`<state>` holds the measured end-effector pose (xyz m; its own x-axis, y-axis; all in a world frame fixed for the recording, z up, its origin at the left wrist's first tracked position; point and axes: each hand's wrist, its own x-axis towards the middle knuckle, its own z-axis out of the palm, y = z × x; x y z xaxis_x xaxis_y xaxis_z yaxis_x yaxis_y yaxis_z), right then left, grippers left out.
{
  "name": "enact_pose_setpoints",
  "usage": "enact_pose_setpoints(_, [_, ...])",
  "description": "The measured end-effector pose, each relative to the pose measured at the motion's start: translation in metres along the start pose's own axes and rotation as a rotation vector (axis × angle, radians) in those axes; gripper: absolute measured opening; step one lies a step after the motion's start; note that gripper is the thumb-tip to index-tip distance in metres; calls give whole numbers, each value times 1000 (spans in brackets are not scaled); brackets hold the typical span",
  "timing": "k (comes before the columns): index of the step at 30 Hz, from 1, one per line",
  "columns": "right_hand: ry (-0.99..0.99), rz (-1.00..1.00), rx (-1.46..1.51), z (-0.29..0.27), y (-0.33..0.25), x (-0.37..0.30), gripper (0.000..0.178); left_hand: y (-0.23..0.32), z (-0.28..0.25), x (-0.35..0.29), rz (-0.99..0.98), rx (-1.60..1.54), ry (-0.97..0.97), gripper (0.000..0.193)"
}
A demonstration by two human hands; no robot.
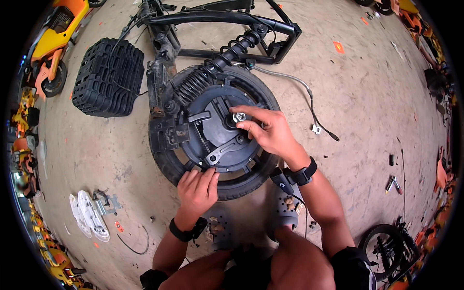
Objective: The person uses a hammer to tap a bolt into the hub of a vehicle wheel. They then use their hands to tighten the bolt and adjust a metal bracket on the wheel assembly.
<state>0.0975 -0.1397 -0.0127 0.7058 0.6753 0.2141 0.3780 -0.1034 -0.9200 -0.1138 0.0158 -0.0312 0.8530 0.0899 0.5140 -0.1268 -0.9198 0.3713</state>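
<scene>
A wheel with a black tyre and a dark hub lies in front of me, joined to a black frame by a coil-spring shock absorber. My right hand pinches a shiny metal nut between thumb and forefinger at the hub's middle. My left hand is closed over the wheel's near rim, its fingertips bent against the edge beside the metal brake arm. From that arm a small spring runs upward across the hub.
Beyond the wheel stretches the black tubular frame. To its left sits a black slatted crate. A grey cable trails right over the concrete floor. White footrest-like parts, small tools and another wheel lie around.
</scene>
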Motion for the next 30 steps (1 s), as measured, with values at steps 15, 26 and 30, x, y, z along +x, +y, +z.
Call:
enact_pose_setpoints(15, [-109, -21, 106, -7, 0, 4, 28, -1, -1, 0, 0, 9, -16, 12])
enact_pose_setpoints(26, [-80, -13, 184, -7, 1, 2, 27, -3, 3, 0, 28, 9, 15, 13])
enact_pose_setpoints(30, [-80, -122, 123, -4, 0, 2, 29, -3, 3, -2, 25, 13, 8, 12])
